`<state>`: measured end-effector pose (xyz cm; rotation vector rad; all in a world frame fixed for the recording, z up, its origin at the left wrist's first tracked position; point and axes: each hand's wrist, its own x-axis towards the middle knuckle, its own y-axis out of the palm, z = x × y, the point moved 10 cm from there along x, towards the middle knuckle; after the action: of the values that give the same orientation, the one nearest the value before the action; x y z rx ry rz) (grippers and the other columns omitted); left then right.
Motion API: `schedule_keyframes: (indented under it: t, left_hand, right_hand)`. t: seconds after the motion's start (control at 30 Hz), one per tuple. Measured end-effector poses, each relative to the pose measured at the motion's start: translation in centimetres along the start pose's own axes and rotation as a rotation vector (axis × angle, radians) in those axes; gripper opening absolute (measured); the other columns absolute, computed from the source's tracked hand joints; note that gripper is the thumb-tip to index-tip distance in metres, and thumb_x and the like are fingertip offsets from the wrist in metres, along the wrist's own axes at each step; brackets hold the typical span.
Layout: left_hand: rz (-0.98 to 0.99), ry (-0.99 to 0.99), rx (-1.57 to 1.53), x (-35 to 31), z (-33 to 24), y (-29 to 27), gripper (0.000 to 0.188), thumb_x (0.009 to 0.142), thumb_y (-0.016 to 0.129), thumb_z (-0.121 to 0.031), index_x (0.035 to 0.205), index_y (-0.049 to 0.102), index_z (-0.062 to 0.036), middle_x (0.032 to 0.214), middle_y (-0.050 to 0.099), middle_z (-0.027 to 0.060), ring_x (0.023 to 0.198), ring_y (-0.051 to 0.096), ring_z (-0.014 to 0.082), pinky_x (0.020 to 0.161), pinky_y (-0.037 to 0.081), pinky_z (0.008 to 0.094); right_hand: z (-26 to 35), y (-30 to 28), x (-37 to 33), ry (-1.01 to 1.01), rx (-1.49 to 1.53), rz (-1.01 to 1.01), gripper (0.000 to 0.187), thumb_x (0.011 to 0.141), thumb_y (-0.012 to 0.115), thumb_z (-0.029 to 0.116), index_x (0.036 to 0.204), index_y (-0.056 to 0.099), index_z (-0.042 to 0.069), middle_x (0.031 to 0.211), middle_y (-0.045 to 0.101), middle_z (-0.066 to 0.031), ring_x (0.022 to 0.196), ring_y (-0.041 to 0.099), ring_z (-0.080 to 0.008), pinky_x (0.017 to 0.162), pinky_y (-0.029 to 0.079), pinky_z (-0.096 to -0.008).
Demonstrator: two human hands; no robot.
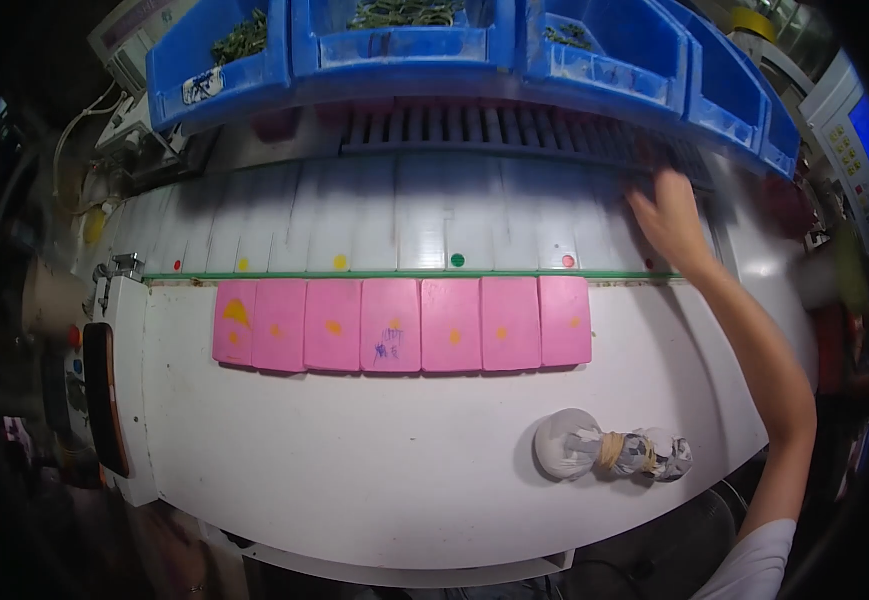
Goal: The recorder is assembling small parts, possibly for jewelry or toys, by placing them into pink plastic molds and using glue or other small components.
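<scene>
My right hand (672, 215) reaches to the far right of the table, over the last of the pale translucent strips (419, 220) and close to the slatted rack (514, 128). Its fingers are blurred and partly lost in shadow, so whether they hold anything does not show. My left hand is out of the picture. Nearer to me, several pink rectangular blocks (390, 345) with yellow spots lie side by side in a row; one also bears blue pen marks. A white cloth pouch (568, 443), tied with tan rubber bands, rests at the right front.
Blue bins (404, 50) hang across the back, some holding dark green bits. A green edge (384, 274) runs between strips and white tabletop (354, 450). A phone-like dark slab (106, 400) stands at the left edge; a device with a blue screen (867, 130) is far right.
</scene>
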<state>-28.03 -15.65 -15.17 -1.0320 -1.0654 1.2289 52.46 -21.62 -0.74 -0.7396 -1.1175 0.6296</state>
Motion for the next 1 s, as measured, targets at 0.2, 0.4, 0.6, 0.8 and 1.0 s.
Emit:
schedule_keyframes:
  t: [0.2, 0.4, 0.6, 0.8, 1.0]
  left_hand:
    - [0.518, -0.016, 0.188, -4.8, -0.6, -9.0, 0.052, 0.076, 0.059, -0.019, 0.116, 0.046, 0.0094, 0.120, 0.045, 0.0305, 0.115, 0.041, 0.0417, 0.100, 0.031, 0.0456]
    - [0.316, 0.396, -0.376, 3.8, -26.3, -22.6, 0.014, 0.075, 0.057, -0.005, 0.063, 0.057, 0.0021, 0.058, 0.053, 0.0162, 0.050, 0.054, 0.0295, 0.047, 0.040, 0.0363]
    - [-0.006, 0.769, -0.539, 10.7, -39.6, -27.0, 0.018, 0.077, 0.055, -0.004, 0.092, 0.060, 0.0048, 0.090, 0.061, 0.0174, 0.083, 0.060, 0.0311, 0.074, 0.047, 0.0341]
    - [-0.095, 0.768, -0.265, 23.0, -50.3, -23.3, 0.042, 0.080, 0.056, -0.031, 0.106, 0.056, 0.0017, 0.101, 0.060, 0.0185, 0.090, 0.059, 0.0336, 0.081, 0.046, 0.0395]
    - [-0.323, 0.864, -0.452, 32.0, -51.7, -20.3, 0.044, 0.080, 0.059, -0.042, 0.109, 0.058, -0.0091, 0.104, 0.063, 0.0123, 0.095, 0.060, 0.0277, 0.085, 0.046, 0.0382]
  right_hand:
    - [-1.3, 7.9, 6.2, -0.148, -0.102, 0.034, 0.045, 0.084, 0.060, 0.026, 0.119, 0.051, -0.001, 0.115, 0.054, -0.0243, 0.106, 0.052, -0.0375, 0.092, 0.039, -0.0419]
    - [-3.3, 6.5, 7.7, -0.231, -0.086, 0.112, 0.036, 0.087, 0.057, 0.027, 0.111, 0.058, 0.000, 0.107, 0.060, -0.0214, 0.101, 0.056, -0.0343, 0.089, 0.042, -0.0396]
    - [-2.0, 12.6, 9.1, -0.224, 0.021, 0.096, 0.042, 0.090, 0.055, 0.032, 0.118, 0.055, 0.002, 0.118, 0.055, -0.0224, 0.110, 0.052, -0.0363, 0.095, 0.038, -0.0397]
    - [-4.8, 7.2, 7.4, -0.156, -0.068, 0.085, 0.032, 0.090, 0.055, 0.026, 0.110, 0.060, 0.002, 0.107, 0.061, -0.0197, 0.101, 0.056, -0.0359, 0.090, 0.041, -0.0408]
    - [-7.9, 9.2, 6.4, -0.091, -0.045, 0.098, 0.033, 0.092, 0.052, 0.025, 0.117, 0.056, 0.003, 0.118, 0.056, -0.0206, 0.112, 0.051, -0.0348, 0.095, 0.038, -0.0394]
